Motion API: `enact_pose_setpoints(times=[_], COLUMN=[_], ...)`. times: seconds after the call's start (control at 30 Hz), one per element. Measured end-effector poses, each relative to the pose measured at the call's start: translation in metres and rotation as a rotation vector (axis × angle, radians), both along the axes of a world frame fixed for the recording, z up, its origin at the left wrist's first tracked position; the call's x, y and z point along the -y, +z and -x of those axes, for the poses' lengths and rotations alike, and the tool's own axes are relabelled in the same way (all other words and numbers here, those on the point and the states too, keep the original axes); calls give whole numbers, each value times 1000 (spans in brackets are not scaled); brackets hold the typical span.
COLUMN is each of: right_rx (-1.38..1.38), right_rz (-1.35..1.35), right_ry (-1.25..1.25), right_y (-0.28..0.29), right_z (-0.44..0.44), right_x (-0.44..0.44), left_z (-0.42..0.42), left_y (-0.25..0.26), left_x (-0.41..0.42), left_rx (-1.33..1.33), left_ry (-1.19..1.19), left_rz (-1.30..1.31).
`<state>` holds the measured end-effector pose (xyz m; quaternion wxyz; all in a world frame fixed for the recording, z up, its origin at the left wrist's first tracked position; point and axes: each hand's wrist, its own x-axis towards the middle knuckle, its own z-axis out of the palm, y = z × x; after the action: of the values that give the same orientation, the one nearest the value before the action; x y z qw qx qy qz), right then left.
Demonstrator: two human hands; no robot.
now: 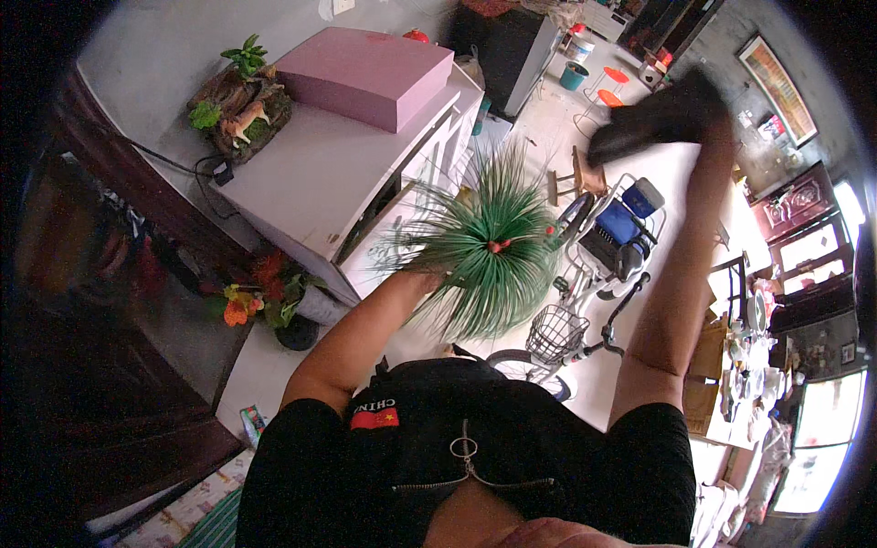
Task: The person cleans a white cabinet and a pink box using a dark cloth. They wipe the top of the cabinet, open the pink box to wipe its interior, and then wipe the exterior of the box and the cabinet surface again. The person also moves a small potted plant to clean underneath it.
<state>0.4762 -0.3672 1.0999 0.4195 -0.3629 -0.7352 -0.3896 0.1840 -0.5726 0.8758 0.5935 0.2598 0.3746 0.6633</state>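
A bushy green plant [497, 243] with long thin leaves and small red parts at its middle stands before my chest. My left hand [430, 275] reaches in at the plant's left side, its fingers hidden by the leaves, so its hold cannot be told. Raised at the upper right, my right hand [717, 122] is blurred and mostly hidden by a dark, soft-looking object [651, 127], perhaps a cloth, which it holds. That object is apart from the plant.
A white cabinet [301, 185] bears a pink box [366, 68] and a planter with an animal figurine [250, 123]. Potted orange flowers [241, 306] are at its near corner. Right of the plant stand a bicycle with a wire basket [558, 332] and a wooden stool [589, 171].
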Motion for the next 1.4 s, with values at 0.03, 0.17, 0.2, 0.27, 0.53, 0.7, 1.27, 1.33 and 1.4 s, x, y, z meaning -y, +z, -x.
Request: enact_pose_setpoints(times=[0.03, 0.17, 0.2, 0.27, 0.53, 0.7, 1.27, 1.33, 1.4], right_rx=[-122, -484, -487, -227, 55, -400, -396, -141, 401], right_rz=[-160, -645, -657, -402, 98, -535, -499, -314, 149], right_ry=[-61, -76, -83, -86, 57, -57, 106, 248, 574], right_y=[37, 87, 68, -24, -56, 50, 43, -20, -103], right_z=[-40, -97, -84, -25, -15, -88, -22, 52, 125], right_x=[5, 54, 58, 55, 30, 63, 76, 103, 137], left_z=[-2, 14, 16, 20, 42, 35, 56, 59, 64], left_y=[0, 5, 5, 6, 5, 7, 20, 21, 17], left_x=[-1, 7, 6, 5, 4, -25, -8, -5, -5], left_rx=[7, -5, -7, -6, -31, -10, -36, -41, -51], left_ry=[-7, 45, 49, 56, 122, 106, 225, 241, 262], left_rz=[2, 2, 1, -12, -38, -124, -222, -224, -221])
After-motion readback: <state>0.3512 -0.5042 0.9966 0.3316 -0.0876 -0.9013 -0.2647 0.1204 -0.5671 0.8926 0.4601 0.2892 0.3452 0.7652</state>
